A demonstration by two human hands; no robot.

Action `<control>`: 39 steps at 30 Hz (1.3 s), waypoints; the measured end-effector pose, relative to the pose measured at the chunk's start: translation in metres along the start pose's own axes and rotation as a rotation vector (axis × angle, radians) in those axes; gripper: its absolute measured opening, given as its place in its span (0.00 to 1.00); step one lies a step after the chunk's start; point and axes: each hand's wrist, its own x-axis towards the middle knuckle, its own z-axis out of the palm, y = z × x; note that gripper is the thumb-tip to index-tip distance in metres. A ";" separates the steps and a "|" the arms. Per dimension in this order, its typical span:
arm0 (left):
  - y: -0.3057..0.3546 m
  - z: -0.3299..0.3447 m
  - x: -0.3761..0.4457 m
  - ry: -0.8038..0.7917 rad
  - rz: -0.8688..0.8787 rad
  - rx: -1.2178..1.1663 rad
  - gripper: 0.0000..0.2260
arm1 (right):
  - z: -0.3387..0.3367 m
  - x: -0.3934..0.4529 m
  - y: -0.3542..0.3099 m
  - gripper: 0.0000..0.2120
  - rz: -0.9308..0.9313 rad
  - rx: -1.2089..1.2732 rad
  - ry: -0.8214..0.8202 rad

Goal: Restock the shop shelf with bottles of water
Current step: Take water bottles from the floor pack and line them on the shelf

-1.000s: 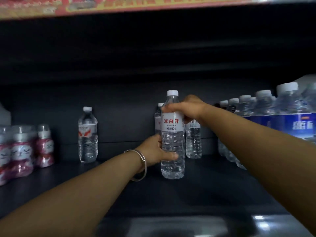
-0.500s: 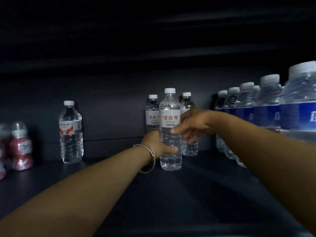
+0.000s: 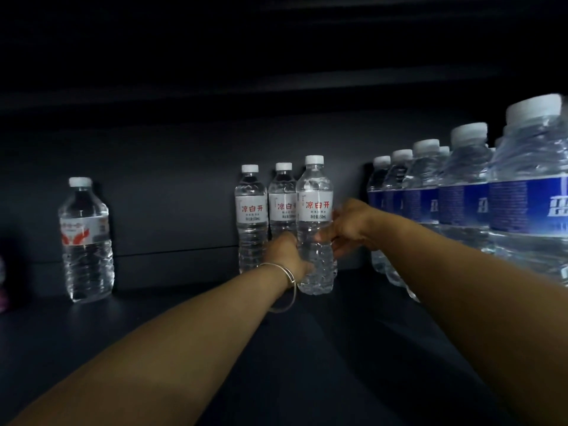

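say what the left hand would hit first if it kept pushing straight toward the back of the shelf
Probably the middle white-label bottle, which stands just behind the left hand and the front bottle it holds; then the shelf's back wall. Depth is unclear.

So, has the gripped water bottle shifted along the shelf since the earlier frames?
Yes, rightward. The gripped water bottle stood in front of the gap between the two matching bottles by the back wall. Now it is right of both.

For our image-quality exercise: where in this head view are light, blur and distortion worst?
Head view: dim overall, the shelf nearly black; the held bottle is sharp with a readable label; the nearest blue-label bottles at the right edge are smeared and stretched by the wide lens.
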 end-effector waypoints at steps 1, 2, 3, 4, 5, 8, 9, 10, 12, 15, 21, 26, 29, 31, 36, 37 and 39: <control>0.001 0.000 0.000 0.002 0.001 -0.015 0.13 | 0.000 0.000 0.000 0.15 -0.001 -0.001 0.001; 0.001 0.000 0.000 0.001 0.004 -0.022 0.13 | 0.000 0.000 0.000 0.15 -0.001 -0.004 0.002; 0.001 0.000 -0.001 0.001 0.007 -0.020 0.13 | 0.000 0.000 0.000 0.15 -0.001 -0.007 0.003; 0.001 -0.001 -0.002 0.006 0.012 -0.013 0.14 | 0.001 0.000 -0.001 0.16 -0.001 -0.009 0.004; 0.002 -0.001 -0.003 0.013 0.014 -0.006 0.14 | 0.001 0.000 -0.001 0.16 0.003 -0.012 0.005; 0.005 -0.002 -0.008 0.022 0.015 -0.003 0.14 | 0.002 -0.002 -0.001 0.16 0.014 -0.021 0.004; 0.006 -0.002 -0.008 0.017 0.010 -0.003 0.14 | 0.001 -0.004 -0.001 0.16 0.016 -0.028 0.003; 0.007 -0.002 -0.009 0.008 0.004 -0.007 0.14 | 0.000 -0.005 -0.002 0.14 0.017 -0.033 0.002; 0.010 -0.002 -0.011 -0.023 -0.006 -0.023 0.13 | -0.002 -0.009 -0.003 0.11 0.025 -0.040 -0.004; 0.014 0.001 -0.012 -0.078 -0.015 -0.004 0.13 | -0.003 -0.013 -0.003 0.11 0.049 -0.058 0.002; 0.025 0.002 -0.020 -0.146 -0.073 0.035 0.15 | 0.000 -0.021 -0.002 0.03 0.014 -0.203 0.054; 0.032 0.000 -0.036 -0.155 -0.079 0.108 0.15 | -0.001 -0.042 0.000 0.08 -0.021 -0.452 0.042; 0.037 -0.005 -0.053 -0.147 -0.045 0.168 0.14 | -0.004 -0.073 -0.007 0.13 -0.059 -0.647 0.090; 0.043 -0.012 -0.070 -0.146 -0.017 0.202 0.14 | -0.005 -0.099 -0.009 0.16 -0.112 -0.748 0.127; 0.069 -0.042 -0.144 -0.134 0.128 0.280 0.15 | -0.001 -0.176 -0.008 0.21 -0.199 -0.935 0.153; 0.072 -0.047 -0.164 -0.114 0.155 0.270 0.15 | 0.000 -0.195 -0.006 0.23 -0.218 -0.934 0.179; 0.073 -0.050 -0.209 -0.083 0.228 0.284 0.18 | 0.006 -0.234 0.004 0.26 -0.214 -0.924 0.240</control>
